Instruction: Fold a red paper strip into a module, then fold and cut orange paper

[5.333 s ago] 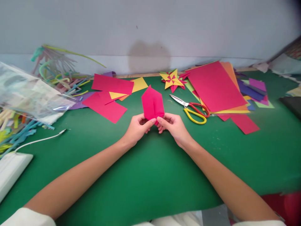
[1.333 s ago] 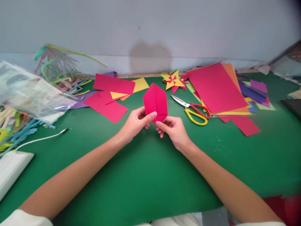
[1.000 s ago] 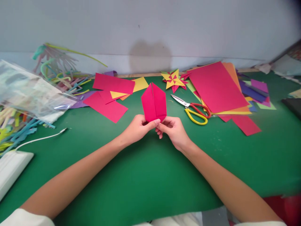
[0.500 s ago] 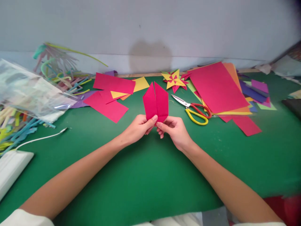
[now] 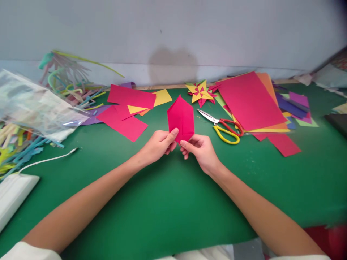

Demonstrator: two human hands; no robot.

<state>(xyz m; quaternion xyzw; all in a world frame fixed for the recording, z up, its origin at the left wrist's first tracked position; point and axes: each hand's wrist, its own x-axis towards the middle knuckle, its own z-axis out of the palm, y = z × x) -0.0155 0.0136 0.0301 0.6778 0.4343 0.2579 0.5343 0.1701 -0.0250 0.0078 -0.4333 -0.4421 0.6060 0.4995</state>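
A folded red paper with a pointed top stands upright between my two hands, above the green table. My left hand pinches its lower left edge, thumb in front and fingers behind. At the lower right, my right hand grips the bottom corner between thumb and fingers. Red-handled and yellow-handled scissors lie to the right of the paper. Behind them rests a yellow and red paper star.
Red sheets and a yellow piece lie at back left. A red sheet tops a stack at right. Far left are a plastic bag, pipe cleaners and a white device with a cable. A wall stands behind.
The two upper points of the red paper, parted by a gap before, now meet in a single point. My left hand has shifted slightly left and up along the paper's edge.
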